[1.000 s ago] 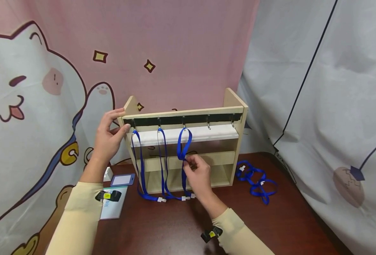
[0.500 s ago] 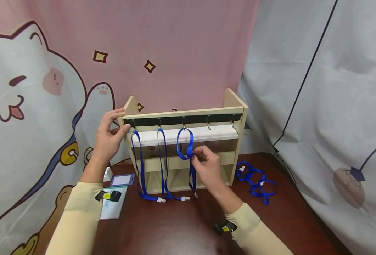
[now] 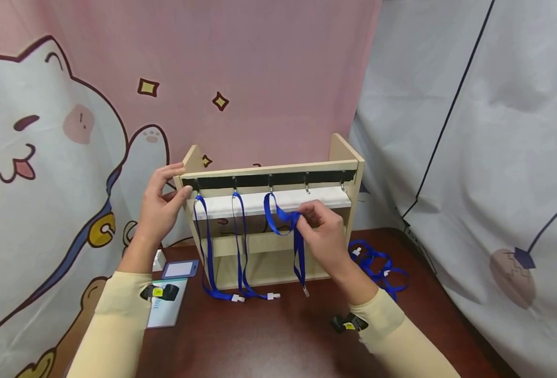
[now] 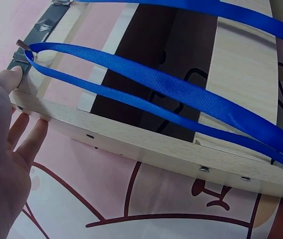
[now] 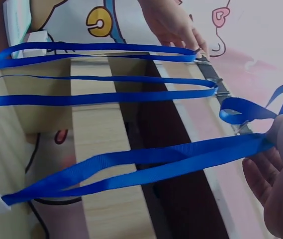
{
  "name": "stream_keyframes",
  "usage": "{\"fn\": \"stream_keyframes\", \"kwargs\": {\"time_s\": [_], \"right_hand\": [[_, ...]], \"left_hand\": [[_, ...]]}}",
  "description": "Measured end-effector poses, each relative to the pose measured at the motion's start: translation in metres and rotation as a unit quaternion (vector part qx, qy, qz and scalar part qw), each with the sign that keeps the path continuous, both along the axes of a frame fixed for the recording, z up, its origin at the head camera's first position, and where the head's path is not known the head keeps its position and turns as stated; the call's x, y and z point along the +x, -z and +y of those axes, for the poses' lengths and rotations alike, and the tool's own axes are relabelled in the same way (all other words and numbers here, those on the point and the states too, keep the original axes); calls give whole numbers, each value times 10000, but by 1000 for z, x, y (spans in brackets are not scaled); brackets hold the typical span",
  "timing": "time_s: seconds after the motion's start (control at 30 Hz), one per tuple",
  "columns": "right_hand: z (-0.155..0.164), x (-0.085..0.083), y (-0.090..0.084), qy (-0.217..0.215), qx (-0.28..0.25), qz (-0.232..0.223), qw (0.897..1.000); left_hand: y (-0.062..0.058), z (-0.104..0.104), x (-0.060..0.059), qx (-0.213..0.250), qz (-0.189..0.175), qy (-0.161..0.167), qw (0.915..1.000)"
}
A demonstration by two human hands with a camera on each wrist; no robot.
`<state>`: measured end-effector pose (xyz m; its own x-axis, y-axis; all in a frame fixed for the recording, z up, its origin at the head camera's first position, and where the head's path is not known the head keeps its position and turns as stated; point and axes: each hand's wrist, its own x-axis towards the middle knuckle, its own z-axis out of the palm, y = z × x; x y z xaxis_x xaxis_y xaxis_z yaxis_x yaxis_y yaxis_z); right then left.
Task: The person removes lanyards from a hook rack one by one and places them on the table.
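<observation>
**Third lanyard pinched at the rack**

We see the right hand [image 3: 323, 231] pinching the lanyard [image 3: 299, 252] at the rack's [image 3: 349, 210] front, just below the white shelf [image 3: 325, 197]. The strap's upper loop runs from the fingers toward ten o'clock, up to the third hook [image 3: 271, 185]; the doubled tail drops from the hand toward six o'clock and ends in a white clip [image 3: 306, 292] just above the table [image 3: 278, 336]. So the long axis is nearly vertical below the pinch and slanted above it.

The left hand [image 3: 161, 202] grips the rack's top left corner, thumb on the front face and fingers over the top edge, well apart from the lanyard. Two hung lanyards [image 3: 221, 241] lie between the hands.

The left wrist view shows what the head view hides: the fingers [image 4: 29, 137] lie along the side panel [image 4: 146, 144] and the thumb sits beside the first hook [image 4: 22, 47]. The right wrist view shows the small loop [image 5: 255, 107] curling above the pinch, close to the hook rail [image 5: 216, 84], with the hand [image 5: 275, 184] at four o'clock.

A heap of lanyards [image 3: 377, 265] lies at the rack's right; a badge holder [image 3: 180, 269] lies at its left.
</observation>
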<state>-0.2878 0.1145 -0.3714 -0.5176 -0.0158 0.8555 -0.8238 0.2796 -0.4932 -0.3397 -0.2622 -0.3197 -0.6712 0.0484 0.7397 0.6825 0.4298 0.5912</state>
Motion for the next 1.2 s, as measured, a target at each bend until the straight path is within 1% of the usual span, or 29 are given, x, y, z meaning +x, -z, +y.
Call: {"fn": "stream_keyframes", "kwargs": {"time_s": [0.23, 0.37, 0.47, 0.63, 0.77, 0.87, 1.0, 1.2], "right_hand": [[6, 6, -15, -158, -190, 93, 9997], [11, 11, -23, -171, -227, 256, 9993], [15, 14, -27, -26, -127, 359, 9993], [25, 21, -32, 187, 17, 385, 9991], [36, 27, -33, 410, 223, 376, 9982], [47, 31, -34, 581, 503, 355, 9964], [66, 35, -35, 682, 861, 356, 9933], [94, 36, -38, 796, 1190, 330, 9891]], "left_hand": [[0, 0, -3, 48, 62, 72, 9999], [2, 0, -5, 48, 57, 86, 9999], [3, 0, -5, 51, 44, 101, 9999], [3, 1, -3, 29, 28, 76, 10000], [3, 0, -2, 33, 42, 52, 10000], [3, 0, -1, 22, 25, 12, 10000], [3, 0, 0, 4, 3, -4, 10000], [0, -1, -2, -13, 70, -30, 10000]]}}
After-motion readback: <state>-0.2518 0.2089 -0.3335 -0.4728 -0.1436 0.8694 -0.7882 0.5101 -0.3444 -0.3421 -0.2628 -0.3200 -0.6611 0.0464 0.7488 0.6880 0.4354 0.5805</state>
